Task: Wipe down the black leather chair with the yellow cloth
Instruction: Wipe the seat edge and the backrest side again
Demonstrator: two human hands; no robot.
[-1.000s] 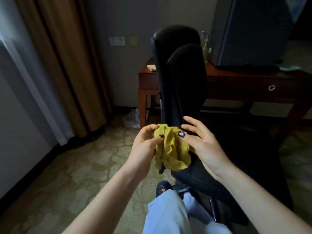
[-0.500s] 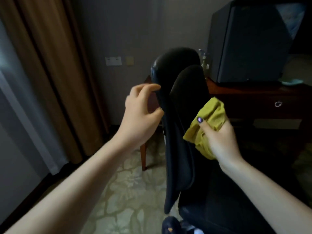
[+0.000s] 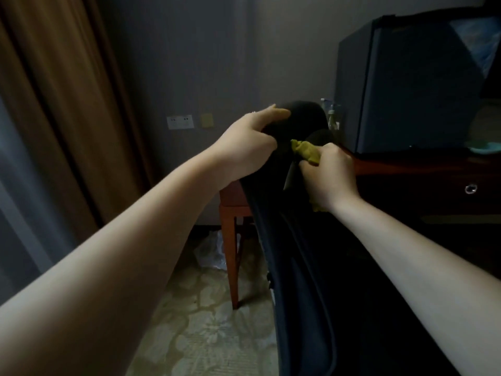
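In a dim room, a person's left hand (image 3: 249,137) curls over the top of the black leather chair (image 3: 303,240), thumb and fingers clamped round the headrest. The right hand (image 3: 329,175) is fisted round the bunched yellow cloth (image 3: 307,151), held at the upper backrest just below the left hand. In the gloom the cloth appears to touch the leather. Behind the chair stands a wooden worktop (image 3: 406,165) bearing a dark fridge (image 3: 406,90).

Dim room: brown curtains (image 3: 62,109) hang left, a grey wall (image 3: 206,55) carries a socket plate (image 3: 180,122), and patterned carpet (image 3: 206,329) lies under a wooden desk (image 3: 423,169).
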